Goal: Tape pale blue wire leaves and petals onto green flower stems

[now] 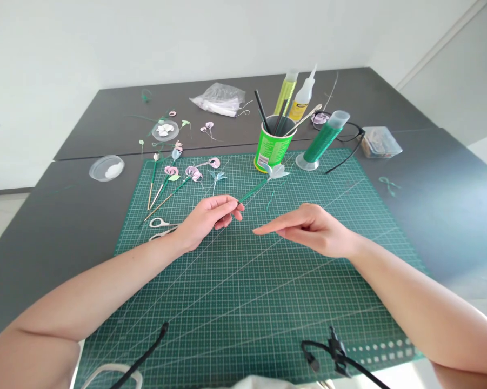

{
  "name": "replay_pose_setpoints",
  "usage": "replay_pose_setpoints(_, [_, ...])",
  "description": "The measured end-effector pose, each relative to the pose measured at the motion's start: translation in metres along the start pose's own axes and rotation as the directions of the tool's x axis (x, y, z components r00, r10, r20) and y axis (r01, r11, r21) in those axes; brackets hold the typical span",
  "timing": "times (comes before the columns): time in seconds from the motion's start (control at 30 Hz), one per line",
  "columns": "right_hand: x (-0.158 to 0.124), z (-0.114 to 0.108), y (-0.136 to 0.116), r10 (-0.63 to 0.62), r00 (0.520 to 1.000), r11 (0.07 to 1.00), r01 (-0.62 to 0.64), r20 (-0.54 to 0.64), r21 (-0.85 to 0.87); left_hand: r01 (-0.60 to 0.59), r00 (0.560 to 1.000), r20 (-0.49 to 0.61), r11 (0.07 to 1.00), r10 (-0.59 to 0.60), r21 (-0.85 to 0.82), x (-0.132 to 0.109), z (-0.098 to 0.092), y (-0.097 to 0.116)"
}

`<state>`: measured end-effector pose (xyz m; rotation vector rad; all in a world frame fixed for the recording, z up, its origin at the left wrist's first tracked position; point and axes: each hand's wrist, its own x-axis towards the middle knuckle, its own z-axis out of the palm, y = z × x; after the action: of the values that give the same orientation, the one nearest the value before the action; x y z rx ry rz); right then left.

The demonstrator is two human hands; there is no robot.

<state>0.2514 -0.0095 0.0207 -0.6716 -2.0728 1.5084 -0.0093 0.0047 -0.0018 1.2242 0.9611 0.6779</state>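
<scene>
My left hand (208,219) pinches the lower end of a green wrapped stem (253,190) that carries a pale blue paper flower (278,172) at its far tip. The stem slants up and to the right over the green cutting mat (243,286). My right hand (312,229) hovers just right of the stem, palm down, fingers stretched toward the left and holding nothing.
Scissors (162,227) lie left of my left hand. Several finished pink and blue flower stems (174,178) rest at the mat's upper left. A green cup of tools (271,143), glue bottles (302,100), a spool of green tape (322,141), small dishes and a plastic box stand beyond.
</scene>
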Motion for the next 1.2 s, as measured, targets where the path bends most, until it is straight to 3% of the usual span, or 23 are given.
replay_pose_setpoints(0.6, [-0.002, -0.0007, 0.0018, 0.04, 0.999, 0.999, -0.04, 0.001, -0.023, 0.065, 0.998, 0.027, 0.997, -0.065, -0.03, 0.0017, -0.0014, -0.0006])
replay_pose_setpoints(1.2, [0.0004, 0.0017, 0.0035, -0.036, 0.999, 0.998, 0.037, 0.031, -0.052, 0.019, 0.999, 0.042, 0.994, -0.015, -0.106, 0.001, -0.0028, -0.0036])
